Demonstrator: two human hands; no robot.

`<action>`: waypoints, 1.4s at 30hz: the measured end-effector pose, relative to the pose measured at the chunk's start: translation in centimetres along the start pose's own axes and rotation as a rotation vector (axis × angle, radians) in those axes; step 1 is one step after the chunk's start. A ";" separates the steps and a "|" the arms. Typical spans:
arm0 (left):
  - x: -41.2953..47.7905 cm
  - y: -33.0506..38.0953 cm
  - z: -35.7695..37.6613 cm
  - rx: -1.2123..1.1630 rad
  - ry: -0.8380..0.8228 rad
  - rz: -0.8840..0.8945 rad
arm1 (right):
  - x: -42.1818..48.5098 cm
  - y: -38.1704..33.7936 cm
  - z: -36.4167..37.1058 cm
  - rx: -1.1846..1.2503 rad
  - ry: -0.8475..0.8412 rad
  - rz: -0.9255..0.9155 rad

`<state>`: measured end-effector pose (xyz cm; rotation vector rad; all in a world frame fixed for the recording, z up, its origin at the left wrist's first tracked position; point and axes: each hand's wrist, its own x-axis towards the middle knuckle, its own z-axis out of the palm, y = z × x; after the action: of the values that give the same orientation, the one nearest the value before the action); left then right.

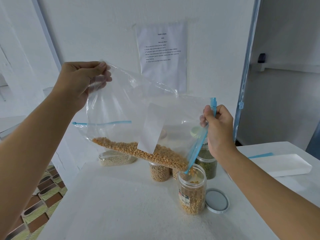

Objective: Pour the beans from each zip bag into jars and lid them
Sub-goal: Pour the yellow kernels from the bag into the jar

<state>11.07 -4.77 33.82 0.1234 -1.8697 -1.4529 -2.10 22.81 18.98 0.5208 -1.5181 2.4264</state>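
Pinching zip bag [129,104]: left hand [81,84], right hand [219,129]

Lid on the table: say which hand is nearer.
Right. The right hand grips the bag just above the lid; the left hand pinches the bag's corner far up-left.

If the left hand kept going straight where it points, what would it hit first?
Past the zip bag that the left hand pinches, probably the white wall beside the taped sheet; depth is unclear.
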 end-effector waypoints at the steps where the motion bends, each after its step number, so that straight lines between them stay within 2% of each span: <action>1: 0.1 -0.1 0.0 0.002 -0.006 0.001 | 0.0 0.0 0.0 -0.003 0.001 0.000; 42: 0.2 0.6 0.3 0.031 -0.050 0.024 | -0.5 -0.5 -0.5 -0.063 -0.018 0.001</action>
<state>10.93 -4.47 34.42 0.0799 -1.9286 -1.4230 -1.52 23.42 18.96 0.5314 -1.5965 2.3728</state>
